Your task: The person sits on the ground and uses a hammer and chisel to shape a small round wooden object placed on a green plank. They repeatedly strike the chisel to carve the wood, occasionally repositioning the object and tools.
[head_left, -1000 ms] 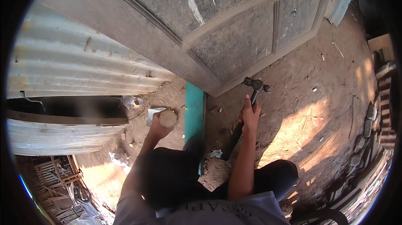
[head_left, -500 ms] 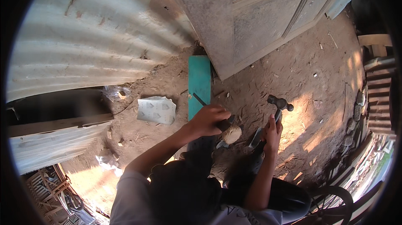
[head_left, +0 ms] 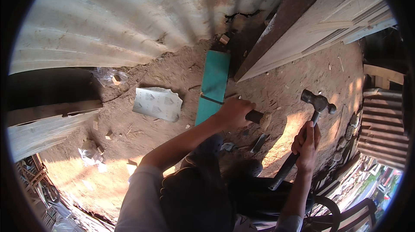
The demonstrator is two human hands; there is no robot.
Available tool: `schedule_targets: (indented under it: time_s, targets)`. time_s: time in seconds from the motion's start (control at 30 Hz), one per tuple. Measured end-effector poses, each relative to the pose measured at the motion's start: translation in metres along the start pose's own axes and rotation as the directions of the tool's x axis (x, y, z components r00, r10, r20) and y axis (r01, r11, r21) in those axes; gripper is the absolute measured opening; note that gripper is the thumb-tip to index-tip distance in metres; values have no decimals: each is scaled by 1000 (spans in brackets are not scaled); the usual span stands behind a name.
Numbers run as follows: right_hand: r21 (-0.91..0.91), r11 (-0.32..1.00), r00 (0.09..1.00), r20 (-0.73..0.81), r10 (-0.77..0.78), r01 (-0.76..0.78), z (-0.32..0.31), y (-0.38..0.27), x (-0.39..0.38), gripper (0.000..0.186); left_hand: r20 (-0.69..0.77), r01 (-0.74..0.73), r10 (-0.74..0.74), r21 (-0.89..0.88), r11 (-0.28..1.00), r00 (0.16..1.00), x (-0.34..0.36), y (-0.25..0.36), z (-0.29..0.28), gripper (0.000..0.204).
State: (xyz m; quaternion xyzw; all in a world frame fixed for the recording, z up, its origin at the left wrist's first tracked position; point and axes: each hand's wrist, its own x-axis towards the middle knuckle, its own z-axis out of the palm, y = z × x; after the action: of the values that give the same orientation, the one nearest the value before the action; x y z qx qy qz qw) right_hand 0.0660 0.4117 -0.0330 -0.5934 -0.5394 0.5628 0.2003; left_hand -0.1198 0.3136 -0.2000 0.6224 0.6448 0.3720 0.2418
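Note:
My left hand (head_left: 235,113) is closed around a chisel (head_left: 256,116) with a dark handle and a frayed, pale butt end. Its narrow metal blade points left over a teal-painted board (head_left: 214,76). The tip shows at the board's left edge, by a small pale nick; whether it touches the wood I cannot tell. Off to the right, my right hand (head_left: 306,145) grips a ball-peen hammer (head_left: 319,101) midway along its dark handle. The hammer head is raised and apart from the chisel. My legs hide the board's near end.
A panelled wooden door (head_left: 328,29) leans at the upper right, beside corrugated metal sheeting (head_left: 129,20). A torn printed sheet (head_left: 158,103) lies on the dirt floor, left of the board. A small dark block (head_left: 258,143) lies near my feet. Stones (head_left: 348,132) line the right.
The hammer has swung right, away from the chisel's butt. My left hand and chisel appear farther right. The whole view has shifted, showing more of the door's edge and the metal wall.

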Motion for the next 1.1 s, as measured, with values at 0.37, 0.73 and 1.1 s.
schedule_targets:
  time_s: [0.37,0.73,1.1]
  targets:
    - [228,967,987,-87,136,-113,18,62,-19,32,183,123,-120,-9,992,976,13,0,10,33]
    - [283,956,992,-81,99,-73,11,68,-14,26,-14,137,-138,-5,990,990,27,1,18,20]
    - [319,948,980,-182,76,-14,3,70,-4,30,-59,129,-126,52,990,990,31,-6,37,17]
